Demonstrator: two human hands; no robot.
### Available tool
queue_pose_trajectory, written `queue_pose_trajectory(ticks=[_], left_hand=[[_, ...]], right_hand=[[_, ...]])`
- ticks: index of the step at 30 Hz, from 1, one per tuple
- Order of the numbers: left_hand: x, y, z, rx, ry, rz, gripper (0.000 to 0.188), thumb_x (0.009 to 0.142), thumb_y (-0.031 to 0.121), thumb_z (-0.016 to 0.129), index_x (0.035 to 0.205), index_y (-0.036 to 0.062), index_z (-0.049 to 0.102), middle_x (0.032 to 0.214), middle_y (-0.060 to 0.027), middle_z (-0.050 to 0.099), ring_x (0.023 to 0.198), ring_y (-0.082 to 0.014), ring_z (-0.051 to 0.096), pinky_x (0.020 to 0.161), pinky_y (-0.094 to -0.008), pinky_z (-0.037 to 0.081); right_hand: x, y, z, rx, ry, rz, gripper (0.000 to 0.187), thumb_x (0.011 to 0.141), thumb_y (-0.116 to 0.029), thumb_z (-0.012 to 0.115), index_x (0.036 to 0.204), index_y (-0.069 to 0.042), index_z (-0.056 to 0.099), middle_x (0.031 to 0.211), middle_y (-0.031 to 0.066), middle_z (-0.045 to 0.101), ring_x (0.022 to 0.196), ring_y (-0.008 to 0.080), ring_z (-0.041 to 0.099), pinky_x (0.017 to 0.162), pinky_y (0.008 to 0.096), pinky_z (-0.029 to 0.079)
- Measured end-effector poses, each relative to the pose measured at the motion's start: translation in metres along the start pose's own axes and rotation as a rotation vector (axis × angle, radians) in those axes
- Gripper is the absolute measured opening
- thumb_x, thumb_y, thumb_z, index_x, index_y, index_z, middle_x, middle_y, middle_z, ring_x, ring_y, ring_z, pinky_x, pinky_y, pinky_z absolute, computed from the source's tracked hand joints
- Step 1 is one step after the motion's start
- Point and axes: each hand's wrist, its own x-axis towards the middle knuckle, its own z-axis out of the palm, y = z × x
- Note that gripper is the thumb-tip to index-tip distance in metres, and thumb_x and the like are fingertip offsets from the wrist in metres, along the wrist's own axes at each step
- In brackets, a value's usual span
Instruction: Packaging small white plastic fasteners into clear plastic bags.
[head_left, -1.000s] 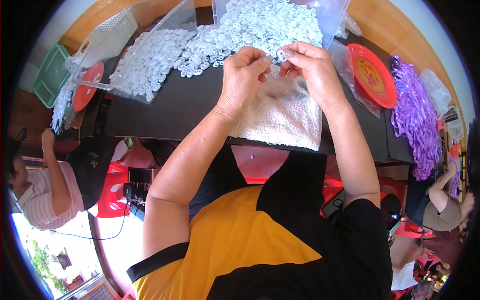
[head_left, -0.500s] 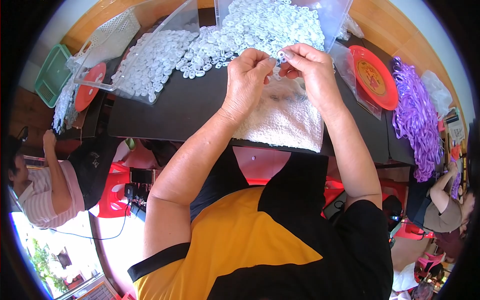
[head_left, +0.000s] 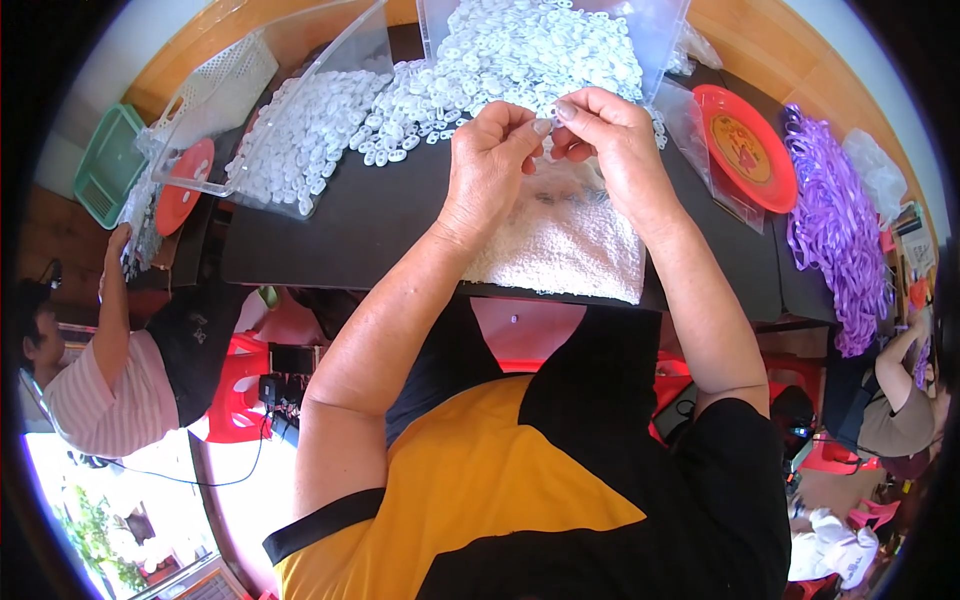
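My left hand and my right hand meet fingertip to fingertip above the dark table's near middle. Between the right thumb and forefinger shows part of a small white oval piece with holes. The left thumb presses against its forefinger right beside that piece; whatever lies in this pinch is hidden. Under the hands a white towel hangs slightly over the table edge. Just beyond the fingers spreads a heap of many such white oval pieces, spilling from a clear plastic bin.
A second clear bin with white pieces lies at the left. Right of my hands are a red plate and a purple ribbon bundle. A green basket stands far left. One person sits left, another right.
The white oval piece has sunk deeper between the fingertips, and the two thumbs are closer together. At the left, the other person's arm has risen.
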Motion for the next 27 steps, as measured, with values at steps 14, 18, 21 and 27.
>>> queue_pose_trajectory(ticks=[14, 18, 21, 27], left_hand=[[0.0, -0.008, -0.002, -0.058, 0.015, 0.055, 0.008, 0.089, 0.009, 0.063, 0.086, 0.0023, 0.061, 0.068, 0.0009, 0.056, 0.057, -0.0055, 0.049, 0.049, -0.0196, 0.036], [-0.001, -0.006, -0.003, -0.076, 0.01, 0.028, 0.008, 0.089, 0.008, 0.063, 0.084, 0.0018, 0.061, 0.067, 0.0008, 0.056, 0.056, -0.0056, 0.049, 0.048, -0.0199, 0.036], [0.0, -0.005, -0.004, -0.1, 0.011, 0.016, 0.009, 0.088, 0.008, 0.063, 0.083, 0.0013, 0.061, 0.066, 0.0002, 0.056, 0.055, -0.006, 0.049, 0.047, -0.0204, 0.035], [0.0, 0.007, -0.002, -0.198, -0.065, -0.102, 0.011, 0.088, 0.01, 0.066, 0.088, 0.0009, 0.06, 0.069, -0.0019, 0.058, 0.056, -0.0072, 0.05, 0.047, -0.0206, 0.036]], right_hand=[[0.0, 0.002, 0.006, -0.03, -0.093, -0.023, 0.016, 0.095, -0.017, 0.055, 0.092, -0.002, 0.059, 0.069, 0.0005, 0.054, 0.063, 0.0098, 0.056, 0.059, 0.022, 0.043], [0.0, 0.004, 0.007, -0.042, -0.119, -0.006, 0.015, 0.095, -0.016, 0.055, 0.092, -0.002, 0.059, 0.069, 0.0002, 0.053, 0.062, 0.0095, 0.055, 0.059, 0.0225, 0.043], [0.001, 0.008, 0.008, -0.028, -0.106, -0.004, 0.015, 0.094, -0.016, 0.055, 0.09, -0.002, 0.059, 0.068, 0.0001, 0.052, 0.062, 0.0092, 0.055, 0.059, 0.023, 0.043], [0.003, 0.0, -0.01, 0.03, -0.122, 0.007, 0.017, 0.094, -0.017, 0.057, 0.085, -0.003, 0.06, 0.065, -0.0002, 0.051, 0.059, 0.0105, 0.055, 0.058, 0.0236, 0.042]])
